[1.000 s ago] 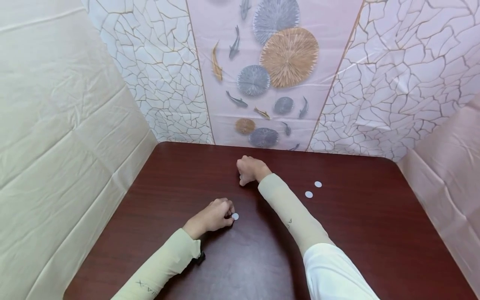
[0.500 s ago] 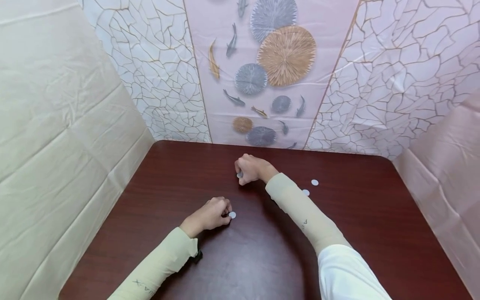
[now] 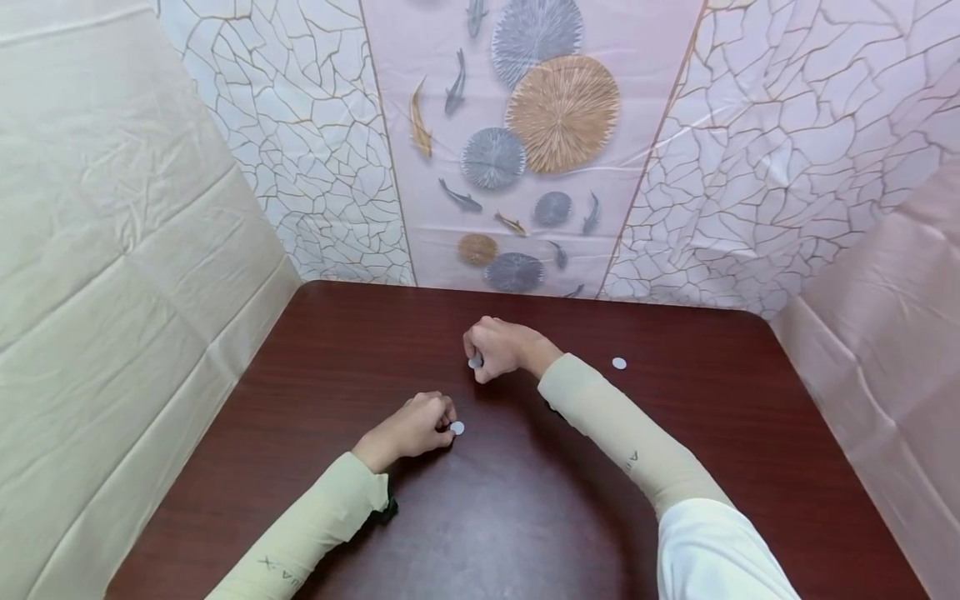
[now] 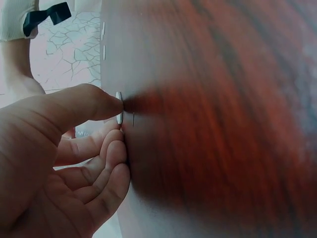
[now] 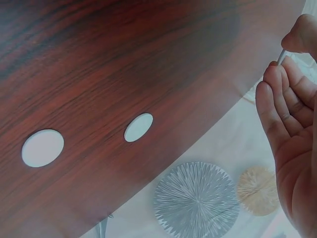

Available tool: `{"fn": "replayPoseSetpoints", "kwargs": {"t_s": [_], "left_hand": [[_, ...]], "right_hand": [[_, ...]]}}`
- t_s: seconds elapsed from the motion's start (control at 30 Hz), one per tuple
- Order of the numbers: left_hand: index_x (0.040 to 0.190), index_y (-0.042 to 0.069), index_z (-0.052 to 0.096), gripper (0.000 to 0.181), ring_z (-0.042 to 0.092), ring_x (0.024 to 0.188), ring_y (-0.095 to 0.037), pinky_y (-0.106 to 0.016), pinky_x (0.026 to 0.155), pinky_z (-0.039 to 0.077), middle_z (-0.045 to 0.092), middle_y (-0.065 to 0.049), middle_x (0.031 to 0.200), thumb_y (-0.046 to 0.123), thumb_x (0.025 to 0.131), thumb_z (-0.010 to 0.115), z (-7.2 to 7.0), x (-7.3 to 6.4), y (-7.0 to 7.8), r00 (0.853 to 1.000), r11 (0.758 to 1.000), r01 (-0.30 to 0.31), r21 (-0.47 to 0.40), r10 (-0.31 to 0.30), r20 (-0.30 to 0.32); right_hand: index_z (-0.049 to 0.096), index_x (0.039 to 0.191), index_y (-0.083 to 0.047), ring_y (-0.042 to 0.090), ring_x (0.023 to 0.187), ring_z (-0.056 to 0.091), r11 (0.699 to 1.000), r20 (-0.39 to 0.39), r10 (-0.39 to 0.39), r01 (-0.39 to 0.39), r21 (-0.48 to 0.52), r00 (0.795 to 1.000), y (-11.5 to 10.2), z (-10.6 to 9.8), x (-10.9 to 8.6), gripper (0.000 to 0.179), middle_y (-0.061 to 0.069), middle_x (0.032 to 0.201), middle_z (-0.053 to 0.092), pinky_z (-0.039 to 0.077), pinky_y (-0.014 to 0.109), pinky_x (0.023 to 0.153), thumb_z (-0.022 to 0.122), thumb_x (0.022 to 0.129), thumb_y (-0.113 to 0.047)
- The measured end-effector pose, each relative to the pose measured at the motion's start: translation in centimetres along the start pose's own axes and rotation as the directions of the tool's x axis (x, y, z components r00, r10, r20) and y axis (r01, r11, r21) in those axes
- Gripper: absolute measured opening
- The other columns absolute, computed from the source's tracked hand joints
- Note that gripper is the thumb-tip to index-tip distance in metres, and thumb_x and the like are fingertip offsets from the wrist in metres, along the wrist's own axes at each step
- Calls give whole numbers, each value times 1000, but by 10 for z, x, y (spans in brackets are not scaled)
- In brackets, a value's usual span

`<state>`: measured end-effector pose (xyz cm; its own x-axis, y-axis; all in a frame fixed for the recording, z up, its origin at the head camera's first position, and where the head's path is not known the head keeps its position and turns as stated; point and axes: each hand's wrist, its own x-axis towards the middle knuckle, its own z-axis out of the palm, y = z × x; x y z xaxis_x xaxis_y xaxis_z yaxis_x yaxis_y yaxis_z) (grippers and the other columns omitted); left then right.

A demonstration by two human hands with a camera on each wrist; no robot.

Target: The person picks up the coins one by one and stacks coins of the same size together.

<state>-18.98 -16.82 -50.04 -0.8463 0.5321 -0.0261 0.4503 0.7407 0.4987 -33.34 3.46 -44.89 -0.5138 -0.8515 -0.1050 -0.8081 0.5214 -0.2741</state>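
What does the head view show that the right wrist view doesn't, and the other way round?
Head only: the bare left hand pinching a flat, round white disc.
Right wrist only: two loose, flat white discs together; the head view shows one.
Both: the bare right hand pinching another white disc, the reddish-brown wood-grain table and the pale, printed backdrop.

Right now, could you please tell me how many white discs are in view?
4: one disc is in the left hand, a second disc in the right hand, and a third disc and a fourth disc lie on the table. Others may be hidden.
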Motion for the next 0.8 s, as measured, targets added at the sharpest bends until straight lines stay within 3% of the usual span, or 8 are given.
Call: {"fn": "replayPoseSetpoints", "kwargs": {"t_s": [0.8], "left_hand": [[96,6,70,10,63,86,-15,-26,77,54,66,-6,93,8,90,76,0,1,2,1000,1000,4,5,-4,3]], "right_hand": [[72,89,-12,3,72,64,998,1,-63,63,-25,998,-35,20,-30,19,-4,84,73,54,19,68,81,78,-24]]}}
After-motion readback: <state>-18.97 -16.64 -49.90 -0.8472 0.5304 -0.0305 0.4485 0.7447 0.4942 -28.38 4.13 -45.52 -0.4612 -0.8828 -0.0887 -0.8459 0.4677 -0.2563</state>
